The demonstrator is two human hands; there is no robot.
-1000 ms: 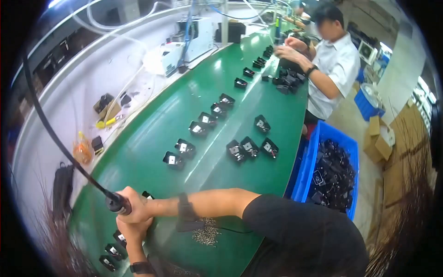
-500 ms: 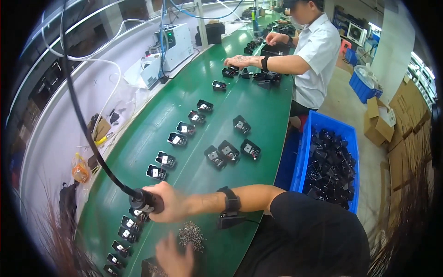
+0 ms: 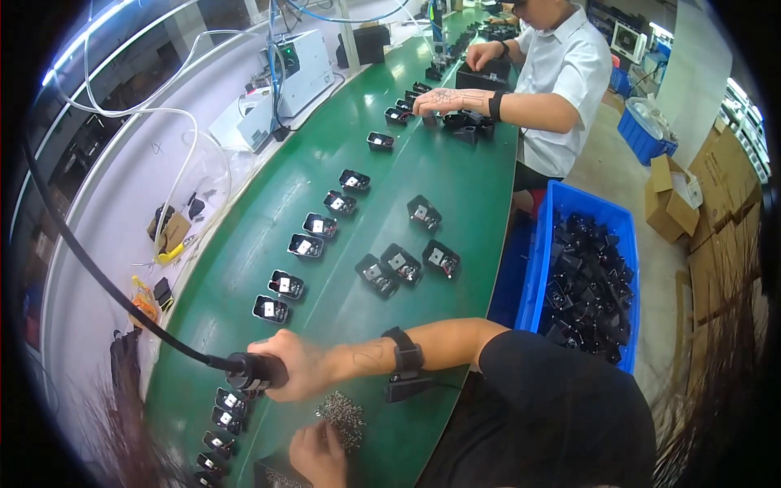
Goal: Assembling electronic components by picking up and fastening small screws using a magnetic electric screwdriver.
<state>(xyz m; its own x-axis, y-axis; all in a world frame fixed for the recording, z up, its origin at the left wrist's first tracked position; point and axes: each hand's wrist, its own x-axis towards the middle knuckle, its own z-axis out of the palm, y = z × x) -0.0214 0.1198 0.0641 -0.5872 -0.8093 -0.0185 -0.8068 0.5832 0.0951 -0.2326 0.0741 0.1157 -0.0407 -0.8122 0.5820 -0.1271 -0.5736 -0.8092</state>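
My right hand (image 3: 294,363) is wrapped around a black cylindrical power screwdriver (image 3: 246,372) with a thick cable. Its tip is hidden, over the near end of a row of small black housings (image 3: 229,419) with white and metal parts inside. At the lower edge my left hand (image 3: 319,457) touches the near side of a pile of small screws (image 3: 342,413), its fingers bent and drawn together. Whatever lies between those fingertips is too small to make out. Beside that hand a dark container (image 3: 268,470) with more screws is partly cut off.
Further black housings (image 3: 286,284) line the green table (image 3: 342,325), with several loose ones (image 3: 401,262) near its right side. A blue crate (image 3: 533,268) full of black parts stands at the right edge. Across the table's far part, a co-worker (image 3: 561,73) handles housings.
My left hand has come up against the screw pile and its fingers have drawn in. The screwdriver stays in my right hand. The co-worker's near hand has shifted slightly, and the view has moved a little.
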